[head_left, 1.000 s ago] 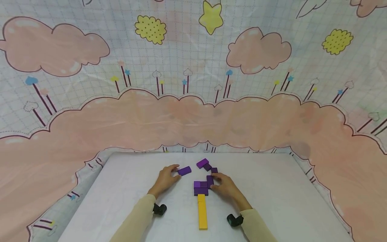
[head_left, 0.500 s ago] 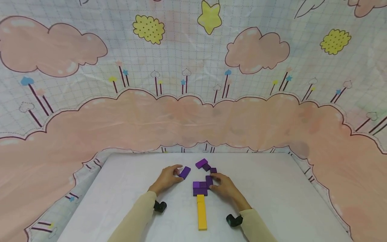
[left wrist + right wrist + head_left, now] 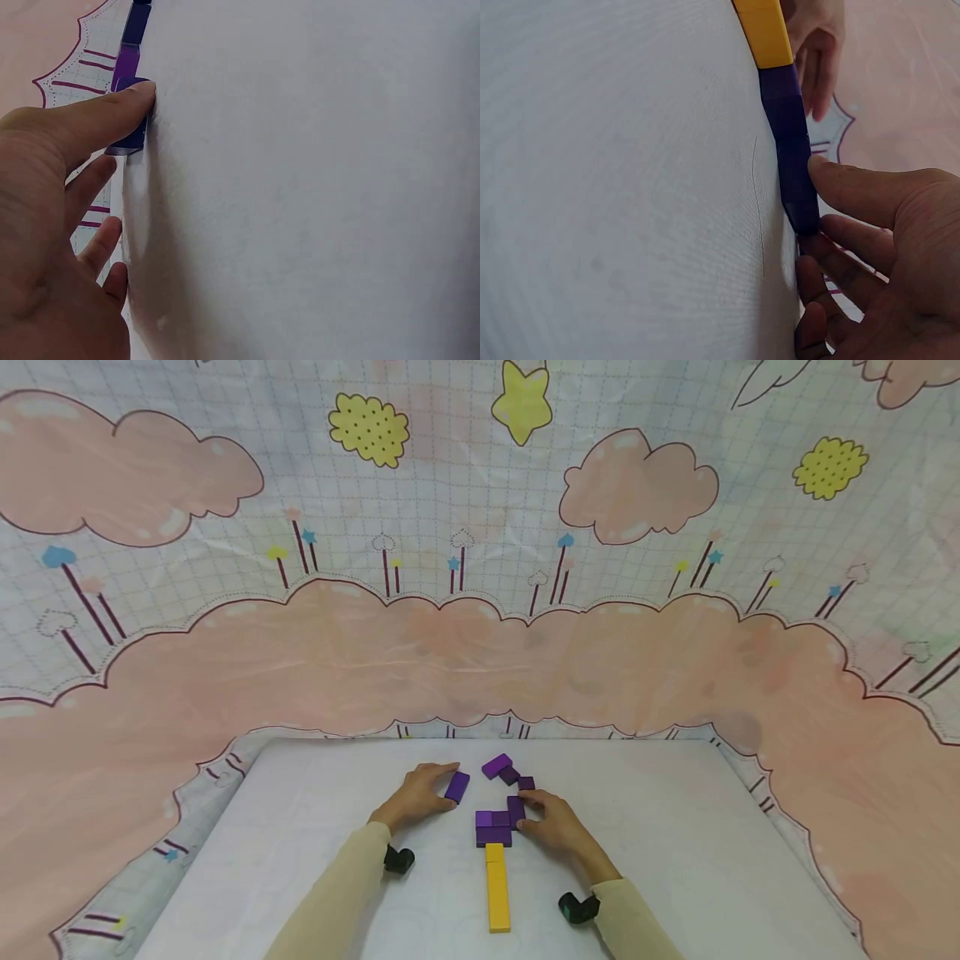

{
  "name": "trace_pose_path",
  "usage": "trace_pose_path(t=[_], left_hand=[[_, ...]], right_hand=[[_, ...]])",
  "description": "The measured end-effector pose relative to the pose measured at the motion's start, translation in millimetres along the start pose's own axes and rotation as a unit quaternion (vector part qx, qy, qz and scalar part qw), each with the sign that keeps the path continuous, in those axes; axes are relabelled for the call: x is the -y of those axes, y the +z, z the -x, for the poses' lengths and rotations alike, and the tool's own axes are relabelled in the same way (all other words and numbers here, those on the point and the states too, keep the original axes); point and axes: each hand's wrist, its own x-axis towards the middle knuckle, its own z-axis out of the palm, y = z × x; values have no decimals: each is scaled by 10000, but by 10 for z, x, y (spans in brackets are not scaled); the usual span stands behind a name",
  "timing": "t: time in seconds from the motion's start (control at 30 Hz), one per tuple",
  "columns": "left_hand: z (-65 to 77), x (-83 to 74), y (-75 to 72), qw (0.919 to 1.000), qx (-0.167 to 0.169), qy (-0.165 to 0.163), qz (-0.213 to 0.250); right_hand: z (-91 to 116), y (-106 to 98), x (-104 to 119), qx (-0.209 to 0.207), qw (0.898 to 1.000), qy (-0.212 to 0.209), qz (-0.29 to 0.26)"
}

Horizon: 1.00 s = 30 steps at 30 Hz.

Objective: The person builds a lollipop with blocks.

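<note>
My left hand (image 3: pixel 416 792) pinches a purple rectangular block (image 3: pixel 457 788) between thumb and forefinger, left of the other blocks. In the left wrist view the thumb covers part of that block (image 3: pixel 136 139). Right of centre, my right hand (image 3: pixel 558 825) holds an upright-lying purple block (image 3: pixel 515 810) with thumb and forefinger at its right side. That block adjoins a purple group: a light square (image 3: pixel 483 819), a darker square (image 3: pixel 501 819) and a long block (image 3: pixel 493 837) in front. A yellow strip of blocks (image 3: pixel 498 895) extends from the group toward me.
Farther back, a curving row holds a purple rectangular block (image 3: pixel 496 766), a dark purple block (image 3: pixel 509 775) and another small one (image 3: pixel 527 782) by my right fingertips. The white table (image 3: pixel 315 785) meets a patterned cloth (image 3: pixel 480 668) behind. Each wrist bears a black camera (image 3: pixel 579 908).
The block at my left hand has turned from lying nearly sideways to a steep slant, and the left fingers now span its two ends. My right hand stays at its block.
</note>
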Motion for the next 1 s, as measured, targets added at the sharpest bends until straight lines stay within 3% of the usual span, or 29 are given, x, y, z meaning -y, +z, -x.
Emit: trace_pose_path(t=[0.17,0.47,0.77,1.0], left_hand=[[-17,13,-9,9999,125,-45,23],[-5,22,-3,9997,-6,-151,180],[79,-33,-22,9989,-109,-198,412],[139,-71,-10,9973,-122,-443,569]], right_hand=[[5,2,2,-15,10000,6,-29],[1,3,-2,-15,10000,21,-68],[7,6,15,-28,9999,52,-86],[-4,16,-15,-6,9999,49,-95]])
